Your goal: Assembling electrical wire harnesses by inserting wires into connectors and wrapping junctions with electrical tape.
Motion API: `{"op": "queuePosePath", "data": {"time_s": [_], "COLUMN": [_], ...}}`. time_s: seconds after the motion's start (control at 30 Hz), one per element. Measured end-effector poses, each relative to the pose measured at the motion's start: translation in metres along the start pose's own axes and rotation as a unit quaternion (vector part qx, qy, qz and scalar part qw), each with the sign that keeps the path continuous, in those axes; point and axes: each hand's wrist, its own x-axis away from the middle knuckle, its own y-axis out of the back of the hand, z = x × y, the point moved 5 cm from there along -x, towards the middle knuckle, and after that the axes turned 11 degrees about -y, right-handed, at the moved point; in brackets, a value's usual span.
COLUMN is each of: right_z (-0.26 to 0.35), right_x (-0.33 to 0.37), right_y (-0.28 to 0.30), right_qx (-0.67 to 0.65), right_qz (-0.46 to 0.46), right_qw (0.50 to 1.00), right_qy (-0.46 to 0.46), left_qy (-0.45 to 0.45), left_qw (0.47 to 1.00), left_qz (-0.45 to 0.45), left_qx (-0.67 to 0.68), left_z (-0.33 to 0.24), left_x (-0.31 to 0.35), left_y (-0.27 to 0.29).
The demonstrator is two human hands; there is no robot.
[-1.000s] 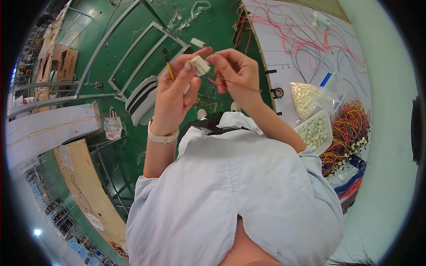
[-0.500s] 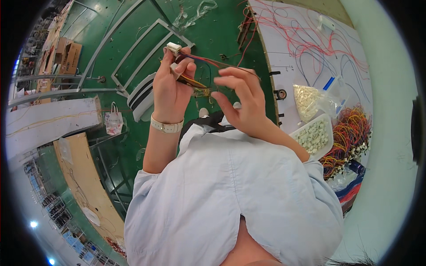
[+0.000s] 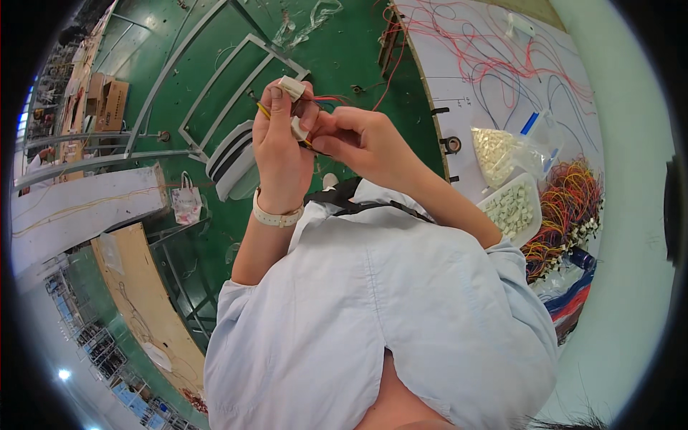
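Note:
A white plastic wire connector (image 3: 292, 87) is pinched at the fingertips of my left hand (image 3: 279, 143), which wears a light watch strap. Below it, a second, smaller white connector (image 3: 299, 130) sits between the same hand's fingers. Red and dark wires (image 3: 330, 98) trail right from the upper connector, and a yellow wire (image 3: 264, 110) pokes out left of my thumb. My right hand (image 3: 369, 143) is closed close beside the lower connector, thumb and forefinger pinching thin wires there. Its fingers partly cover the wire ends.
On the right, a white table (image 3: 451, 72) carries loose red and dark wires, a bag of cream connectors (image 3: 493, 154), a white tray (image 3: 534, 228) of pale connectors and a heap of wired harnesses (image 3: 570, 201). A grey metal frame (image 3: 208, 86) stands ahead on the green floor.
My right hand has moved left and closed from a spread pose onto the wires by the lower connector. My left hand has turned slightly, and the connectors tilted with it.

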Motion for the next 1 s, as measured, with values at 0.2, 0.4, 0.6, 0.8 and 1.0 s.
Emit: {"op": "queuePosePath", "data": {"time_s": [0.2, 0.4, 0.6, 0.8, 1.0], "right_z": [-0.007, -0.006, -0.007, 0.000, 0.000], "right_x": [-0.005, -0.008, -0.006, -0.001, 0.000], "right_y": [-0.008, -0.005, -0.012, -0.009, 0.003], "right_qx": [0.027, 0.061, 0.037, 0.155, 0.201], "right_qz": [-0.014, 0.035, 0.046, -0.027, -0.044], "right_qw": [0.996, 0.996, 0.998, 0.964, 0.957], "right_qy": [0.079, 0.063, 0.036, 0.213, 0.202], "left_qy": [-0.032, -0.030, -0.015, -0.004, 0.032], "left_qw": [0.999, 0.999, 1.000, 0.999, 0.999], "left_qz": [0.025, 0.022, 0.017, 0.034, 0.022], "left_qx": [0.002, -0.019, -0.021, -0.010, -0.028], "left_z": [-0.004, -0.006, -0.005, -0.011, -0.006], "left_x": [-0.003, -0.001, 0.000, -0.001, -0.002], "left_y": [0.000, 0.008, 0.006, 0.008, 0.017]}}
